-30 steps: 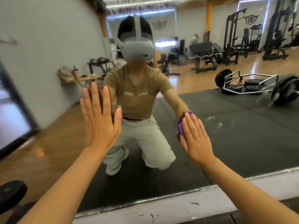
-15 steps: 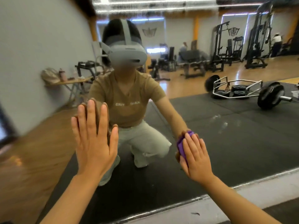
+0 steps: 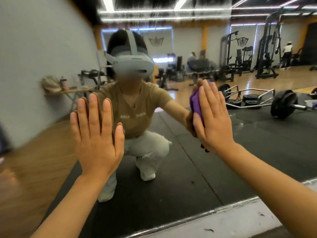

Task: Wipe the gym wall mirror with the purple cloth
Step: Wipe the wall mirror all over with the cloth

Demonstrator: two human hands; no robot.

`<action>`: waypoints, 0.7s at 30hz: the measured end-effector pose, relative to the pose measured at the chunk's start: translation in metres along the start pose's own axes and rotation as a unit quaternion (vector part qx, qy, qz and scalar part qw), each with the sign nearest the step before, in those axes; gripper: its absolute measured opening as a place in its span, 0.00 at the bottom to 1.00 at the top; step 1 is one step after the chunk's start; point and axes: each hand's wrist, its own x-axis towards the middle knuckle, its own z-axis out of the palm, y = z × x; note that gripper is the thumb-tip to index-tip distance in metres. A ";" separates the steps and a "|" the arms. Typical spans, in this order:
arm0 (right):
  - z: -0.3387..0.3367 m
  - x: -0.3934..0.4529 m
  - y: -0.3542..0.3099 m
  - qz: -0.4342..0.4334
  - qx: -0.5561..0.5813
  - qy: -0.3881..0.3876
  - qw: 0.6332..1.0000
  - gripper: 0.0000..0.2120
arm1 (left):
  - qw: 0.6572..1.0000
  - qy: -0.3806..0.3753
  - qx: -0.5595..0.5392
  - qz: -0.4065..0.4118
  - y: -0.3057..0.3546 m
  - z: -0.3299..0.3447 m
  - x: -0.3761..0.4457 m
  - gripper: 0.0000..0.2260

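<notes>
While my left hand [image 3: 97, 134] lies flat on the mirror [image 3: 257, 138], fingers straight, my right hand [image 3: 214, 121] presses the cloth [image 3: 196, 104]. Its fingers are straight too.

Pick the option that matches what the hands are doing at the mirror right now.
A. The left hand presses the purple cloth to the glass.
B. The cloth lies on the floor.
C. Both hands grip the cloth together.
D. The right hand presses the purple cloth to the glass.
D: the right hand lies flat with straight fingers over the purple cloth against the mirror, while the left hand rests bare on the glass.
</notes>
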 end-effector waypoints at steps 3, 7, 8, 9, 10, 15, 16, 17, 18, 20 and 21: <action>0.006 0.025 -0.010 0.066 0.024 0.059 0.996 0.27 | 1.000 0.010 0.011 0.006 -0.001 0.002 0.001 0.26; 0.028 -0.049 -0.026 0.046 0.004 0.074 0.996 0.28 | 1.000 0.020 0.010 0.013 -0.002 0.003 -0.002 0.26; 0.032 -0.079 -0.031 0.031 -0.005 0.055 0.998 0.28 | 1.000 0.022 0.009 0.015 -0.002 0.004 -0.002 0.26; 0.035 -0.108 -0.037 0.016 -0.014 0.030 0.999 0.28 | 1.000 0.023 0.007 0.015 -0.002 0.004 -0.002 0.26; 0.037 -0.134 -0.041 0.003 -0.021 0.005 1.000 0.29 | 1.000 0.025 0.004 0.013 -0.002 0.004 -0.002 0.26; 0.040 -0.185 -0.046 -0.010 -0.046 -0.056 0.997 0.29 | 1.000 0.030 -0.002 0.010 -0.001 0.006 -0.001 0.26; 0.038 -0.183 -0.045 -0.015 -0.044 -0.062 0.997 0.29 | 1.000 0.028 -0.005 0.007 -0.001 0.006 -0.001 0.26; 0.036 -0.178 -0.043 -0.020 -0.041 -0.067 0.997 0.29 | 1.000 0.026 -0.007 0.006 -0.001 0.006 -0.002 0.26; 0.034 -0.170 -0.042 -0.024 -0.036 -0.067 0.997 0.29 | 1.000 0.026 -0.008 0.006 -0.002 0.006 -0.003 0.26; 0.032 -0.136 -0.042 -0.006 -0.026 -0.042 0.999 0.29 | 1.000 0.029 -0.006 0.006 -0.002 0.006 -0.002 0.26; 0.031 -0.112 -0.043 0.016 -0.020 -0.023 0.999 0.28 | 1.000 0.030 -0.006 0.005 -0.002 0.006 -0.002 0.26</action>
